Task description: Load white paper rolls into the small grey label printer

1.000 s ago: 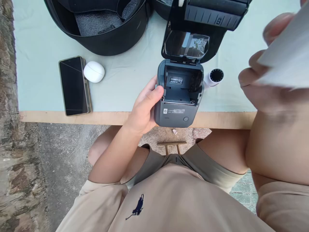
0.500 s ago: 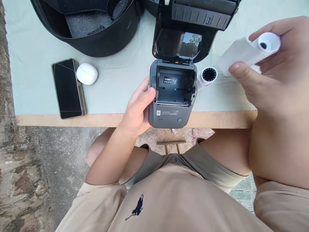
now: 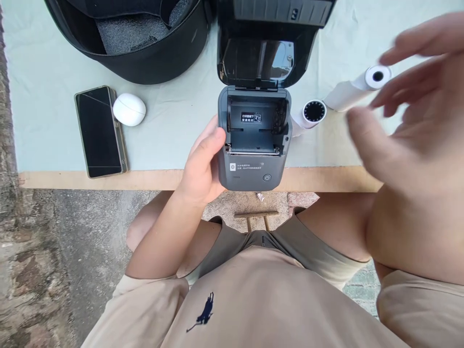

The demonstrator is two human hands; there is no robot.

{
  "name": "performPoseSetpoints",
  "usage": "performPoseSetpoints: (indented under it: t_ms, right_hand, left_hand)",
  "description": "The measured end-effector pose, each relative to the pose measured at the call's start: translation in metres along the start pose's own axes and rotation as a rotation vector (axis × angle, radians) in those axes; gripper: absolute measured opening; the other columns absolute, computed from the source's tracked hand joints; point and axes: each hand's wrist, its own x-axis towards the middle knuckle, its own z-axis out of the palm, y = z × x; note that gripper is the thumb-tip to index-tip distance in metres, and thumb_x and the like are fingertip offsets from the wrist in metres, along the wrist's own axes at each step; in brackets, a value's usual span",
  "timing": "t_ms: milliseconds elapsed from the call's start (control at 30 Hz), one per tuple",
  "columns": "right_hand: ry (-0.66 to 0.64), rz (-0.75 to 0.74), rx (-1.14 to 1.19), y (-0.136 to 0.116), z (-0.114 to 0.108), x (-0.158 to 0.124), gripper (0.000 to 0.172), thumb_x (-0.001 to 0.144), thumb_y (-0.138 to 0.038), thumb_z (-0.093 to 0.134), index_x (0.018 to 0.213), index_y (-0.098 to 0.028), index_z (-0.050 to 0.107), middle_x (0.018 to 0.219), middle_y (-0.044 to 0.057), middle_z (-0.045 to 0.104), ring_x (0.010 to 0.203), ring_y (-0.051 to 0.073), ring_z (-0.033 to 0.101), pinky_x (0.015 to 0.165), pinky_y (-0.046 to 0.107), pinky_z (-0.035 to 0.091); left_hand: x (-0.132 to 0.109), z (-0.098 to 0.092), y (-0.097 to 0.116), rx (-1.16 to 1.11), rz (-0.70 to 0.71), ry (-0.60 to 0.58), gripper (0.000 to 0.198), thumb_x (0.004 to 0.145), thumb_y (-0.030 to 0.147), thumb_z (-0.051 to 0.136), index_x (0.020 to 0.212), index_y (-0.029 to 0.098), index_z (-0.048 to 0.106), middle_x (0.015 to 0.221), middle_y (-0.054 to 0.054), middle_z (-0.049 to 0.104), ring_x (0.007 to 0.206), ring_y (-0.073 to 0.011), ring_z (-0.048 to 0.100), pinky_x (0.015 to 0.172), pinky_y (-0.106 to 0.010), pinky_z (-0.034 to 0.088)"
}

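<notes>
Printer (image 3: 253, 166) against left fingers (image 3: 210, 145)

Right hand (image 3: 409, 125) blurred, black bag (image 3: 145, 53) cropped at top edge

"Indoors or out, would you say?"

"Out, or near enough: a yard or patio. The ground (image 3: 90, 227) under the table (image 3: 72, 180) is rough, pebbly concrete, with worn stone paving (image 3: 18, 270) along the left."

"And the set-up?"

"Makeshift. A pale green cover (image 3: 47, 106) over a plain wooden edge, with portable gear on it: a small label printer (image 3: 253, 166) at the near edge, a phone (image 3: 99, 130) to the left, an open zip bag (image 3: 152, 53) at the far side. Daylight throughout."
</notes>
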Motion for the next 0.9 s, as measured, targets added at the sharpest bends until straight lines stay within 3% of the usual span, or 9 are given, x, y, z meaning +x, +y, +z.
performPoseSetpoints:
  t_ms: [67, 133, 267, 333, 467, 567, 700, 800, 900]
  right_hand:
    - [-0.163, -0.115, -0.141, -0.005, 0.009, -0.002, 0.051, 0.081, -0.04, 0.064, 0.128, -0.029, 0.051, 0.129, 0.007, 0.055, 0.082, 0.016, 0.063, 0.074, 0.04, 0.05]
    - [-0.269, -0.171, -0.243, -0.005, 0.02, -0.001, 0.045, 0.085, -0.037, 0.059, 0.128, -0.026, 0.049, 0.121, 0.008, 0.056, 0.083, 0.017, 0.065, 0.074, 0.039, 0.053]
    - [-0.271, -0.219, -0.249, 0.001, 0.034, 0.004, 0.036, 0.09, -0.028, 0.053, 0.126, -0.03, 0.052, 0.101, 0.004, 0.06, 0.101, 0.021, 0.063, 0.082, 0.04, 0.055]
    - [-0.235, -0.232, -0.142, 0.001, 0.034, 0.003, 0.044, 0.087, -0.024, 0.058, 0.13, -0.032, 0.05, 0.107, 0.004, 0.062, 0.105, 0.021, 0.061, 0.087, 0.04, 0.054]
    - [-0.206, 0.025, 0.473, -0.006, 0.034, 0.001, 0.065, 0.078, -0.018, 0.068, 0.132, -0.04, 0.04, 0.12, -0.001, 0.06, 0.095, 0.013, 0.062, 0.067, 0.026, 0.055]
    - [-0.21, 0.318, 0.878, -0.008, 0.037, 0.006, 0.044, 0.073, -0.024, 0.073, 0.111, -0.029, 0.051, 0.093, -0.004, 0.066, 0.076, 0.011, 0.065, 0.059, 0.025, 0.055]
    - [-0.343, 0.598, 1.115, -0.008, 0.04, 0.014, 0.044, 0.064, -0.04, 0.078, 0.1, -0.022, 0.06, 0.099, 0.002, 0.069, 0.081, 0.015, 0.068, 0.061, 0.028, 0.06]
    - [-0.163, 0.459, 0.995, -0.015, 0.035, 0.011, 0.038, 0.07, -0.031, 0.076, 0.105, -0.027, 0.062, 0.095, -0.001, 0.068, 0.078, 0.013, 0.067, 0.06, 0.025, 0.058]
    - [-0.063, 0.223, 0.736, -0.027, 0.026, 0.004, 0.047, 0.078, -0.028, 0.071, 0.123, -0.036, 0.059, 0.132, -0.004, 0.056, 0.094, 0.014, 0.067, 0.079, 0.029, 0.06]
  left_hand:
    - [0.0, 0.001, 0.001, 0.004, -0.004, 0.028, 0.025, 0.092, 0.036, 0.046, 0.1, 0.022, 0.066, 0.092, 0.0, 0.072, 0.121, -0.0213, 0.064, 0.102, -0.035, 0.055]
    - [-0.001, 0.002, 0.002, 0.006, -0.007, 0.047, 0.026, 0.092, 0.036, 0.046, 0.099, 0.022, 0.066, 0.094, -0.001, 0.073, 0.122, -0.0217, 0.063, 0.102, -0.035, 0.054]
    - [0.0, 0.001, 0.001, 0.01, -0.012, 0.036, 0.027, 0.092, 0.038, 0.046, 0.102, 0.022, 0.065, 0.098, -0.002, 0.072, 0.126, -0.0233, 0.06, 0.103, -0.039, 0.054]
    - [0.001, -0.001, 0.0, 0.021, -0.005, 0.015, 0.028, 0.09, 0.041, 0.048, 0.103, 0.023, 0.065, 0.1, -0.002, 0.072, 0.127, -0.0249, 0.059, 0.103, -0.04, 0.054]
    - [0.001, -0.004, -0.002, 0.035, 0.013, 0.047, 0.031, 0.091, 0.044, 0.045, 0.102, 0.024, 0.066, 0.1, -0.002, 0.071, 0.13, -0.0255, 0.056, 0.101, -0.04, 0.054]
    - [0.001, -0.005, -0.002, 0.074, 0.018, 0.101, 0.037, 0.092, 0.048, 0.04, 0.096, 0.024, 0.067, 0.102, -0.002, 0.071, 0.131, -0.0251, 0.055, 0.098, -0.038, 0.056]
    - [0.001, -0.006, -0.002, 0.018, 0.007, 0.026, 0.034, 0.093, 0.045, 0.04, 0.096, 0.023, 0.066, 0.107, -0.002, 0.072, 0.127, -0.0242, 0.058, 0.099, -0.037, 0.055]
    - [0.002, -0.006, -0.003, -0.027, 0.027, -0.015, 0.03, 0.093, 0.041, 0.043, 0.102, 0.023, 0.065, 0.099, -0.001, 0.073, 0.124, -0.0231, 0.061, 0.101, -0.037, 0.054]
    - [0.002, -0.004, -0.003, -0.016, 0.043, -0.012, 0.029, 0.091, 0.042, 0.048, 0.107, 0.022, 0.063, 0.1, -0.002, 0.072, 0.125, -0.024, 0.06, 0.102, -0.037, 0.053]
